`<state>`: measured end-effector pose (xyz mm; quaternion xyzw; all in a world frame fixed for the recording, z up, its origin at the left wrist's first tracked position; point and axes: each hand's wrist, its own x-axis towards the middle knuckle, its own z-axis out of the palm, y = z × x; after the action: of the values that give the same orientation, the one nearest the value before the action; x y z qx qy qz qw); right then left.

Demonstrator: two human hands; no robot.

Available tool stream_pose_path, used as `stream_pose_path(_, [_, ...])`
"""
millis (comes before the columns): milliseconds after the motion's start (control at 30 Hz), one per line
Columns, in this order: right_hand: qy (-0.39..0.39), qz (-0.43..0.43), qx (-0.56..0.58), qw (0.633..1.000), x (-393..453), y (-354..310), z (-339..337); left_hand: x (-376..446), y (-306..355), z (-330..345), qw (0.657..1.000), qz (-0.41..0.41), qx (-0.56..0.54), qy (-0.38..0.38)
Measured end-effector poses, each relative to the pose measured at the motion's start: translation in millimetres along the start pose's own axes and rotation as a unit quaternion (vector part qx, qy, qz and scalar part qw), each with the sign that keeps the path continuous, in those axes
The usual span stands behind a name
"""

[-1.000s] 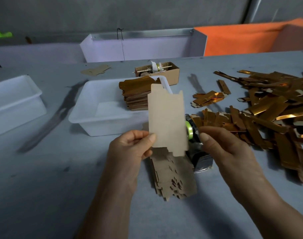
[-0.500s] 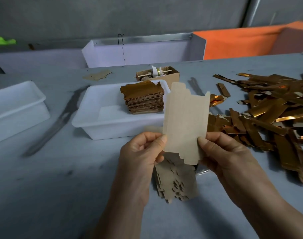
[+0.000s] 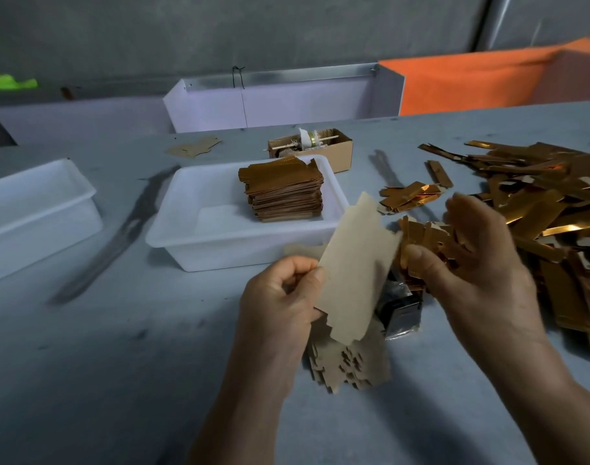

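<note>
The left hand (image 3: pixel 280 297) holds a flat die-cut card blank (image 3: pixel 357 273) above the grey table (image 3: pixel 119 364), thumb and forefinger pinching the blank's left long edge a little below the middle. The plain kraft face is turned toward the camera. Its long axis runs from near to far and leans slightly right, with the notched tabs at both ends.

The right hand (image 3: pixel 471 273) is at the opposite long edge, higher up. Its thumb lies against that edge and its fingers are raised behind, but they are blurred, so I cannot tell whether it pinches the card or only touches it.

Directly below the held piece, a loose stack of blanks (image 3: pixel 350 364) lies on the table, kraft side up, with a crumpled silver wrapper (image 3: pixel 401 310) just to its right.

The white tray (image 3: pixel 172 236) sits far and left of the grip. A squared stack of gold-faced pieces (image 3: pixel 283 193) sits in its far right corner. A heap of gold strips (image 3: pixel 538 203) spreads to the right.

The next move probably folds the blank lengthwise between the two hands. If it then goes to the tray, the left hand is the nearer one.
</note>
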<state>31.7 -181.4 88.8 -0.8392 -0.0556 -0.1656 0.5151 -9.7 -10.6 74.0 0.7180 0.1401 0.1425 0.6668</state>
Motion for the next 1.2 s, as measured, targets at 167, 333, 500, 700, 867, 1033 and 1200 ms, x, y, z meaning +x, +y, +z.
stream_pose_path(167, [-0.042, -0.030, -0.016, 0.999, -0.4, -1.4, 1.9, -0.3, 2.9, 1.3, 0.993, -0.062, -0.095, -0.007])
stream_pose_path(333, [-0.032, -0.298, -0.230, 0.926, -0.9, -14.9, 4.9, -1.7, 0.6, -1.8, 1.000, 0.009, 0.028, -0.003])
stream_pose_path(500, [-0.122, -0.376, -0.268, 0.879, 7.8, -26.4, 18.2, -3.0, 8.0, -1.2, 0.984, 0.117, 0.135, -0.017])
stream_pose_path(700, [-0.158, -0.045, -0.043, 0.986, 16.5, -24.7, 14.3, 3.7, -4.5, -10.7, 0.989, 0.023, 0.083, 0.124])
stream_pose_path(867, [-0.189, 0.151, 0.142, 0.960, 8.9, -12.6, 21.2, -2.4, -11.2, 1.7, 0.960, -0.136, -0.236, -0.066])
stream_pose_path(1033, [-0.198, 0.178, 0.186, 0.946, -3.1, -5.7, 25.1, -1.3, -15.0, 9.0, 0.982, -0.089, -0.162, -0.031])
stream_pose_path(1200, [-0.218, 0.160, 0.192, 0.944, -9.5, -3.8, 23.3, -2.0, -17.3, 10.1, 0.989, -0.078, -0.120, -0.027])
